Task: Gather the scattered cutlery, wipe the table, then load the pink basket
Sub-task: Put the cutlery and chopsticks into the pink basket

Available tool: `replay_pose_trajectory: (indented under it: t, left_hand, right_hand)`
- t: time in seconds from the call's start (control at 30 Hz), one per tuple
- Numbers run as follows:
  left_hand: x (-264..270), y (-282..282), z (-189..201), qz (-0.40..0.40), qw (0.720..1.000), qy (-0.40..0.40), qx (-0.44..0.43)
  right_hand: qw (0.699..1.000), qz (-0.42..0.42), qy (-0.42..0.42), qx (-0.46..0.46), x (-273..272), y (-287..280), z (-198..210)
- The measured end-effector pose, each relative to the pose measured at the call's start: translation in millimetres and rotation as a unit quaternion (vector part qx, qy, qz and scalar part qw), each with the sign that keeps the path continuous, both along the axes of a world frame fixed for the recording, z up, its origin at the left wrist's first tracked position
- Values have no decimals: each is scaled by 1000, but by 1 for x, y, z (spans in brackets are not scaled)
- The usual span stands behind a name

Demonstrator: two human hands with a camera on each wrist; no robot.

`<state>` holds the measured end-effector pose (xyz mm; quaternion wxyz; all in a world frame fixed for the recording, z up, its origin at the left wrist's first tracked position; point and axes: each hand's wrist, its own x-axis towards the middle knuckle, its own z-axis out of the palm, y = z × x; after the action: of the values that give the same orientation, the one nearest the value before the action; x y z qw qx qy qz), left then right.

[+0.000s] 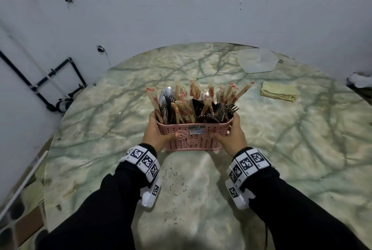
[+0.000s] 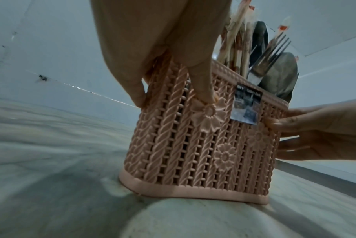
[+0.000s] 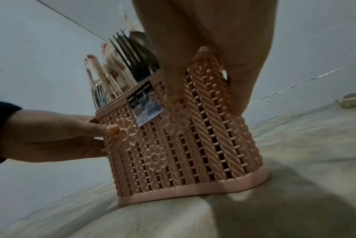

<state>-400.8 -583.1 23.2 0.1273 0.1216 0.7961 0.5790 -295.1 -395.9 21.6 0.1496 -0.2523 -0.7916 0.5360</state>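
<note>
The pink basket (image 1: 193,139) stands upright on the marble table (image 1: 281,149), nearer the front edge than the far one, its long axis running left to right and its open top facing up. The left hand (image 1: 154,135) wraps the basket's left end, thumb pressed on the front wall; the right hand (image 1: 231,137) wraps the right end the same way, so both hands clamp the basket between them. It is woven-look plastic with moulded flowers and a paper label (image 1: 196,129) below the front rim. Wrapped chopsticks (image 1: 182,108), spoons (image 1: 163,100) and forks (image 1: 225,108) stand packed inside. A folded yellow cloth (image 1: 278,93) lies near the table's right edge.
</note>
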Motion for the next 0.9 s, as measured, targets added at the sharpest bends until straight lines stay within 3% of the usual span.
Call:
replay_pose_trajectory:
  t: [0.6, 0.9]
  left_hand:
    - [-103, 96, -1, -40, 998, 22, -38]
    - [-122, 111, -3, -44, 998, 28, -37]
  right_hand:
    - [995, -45, -61, 59, -96, 86, 2]
    - [995, -52, -59, 66, -113, 101, -5]
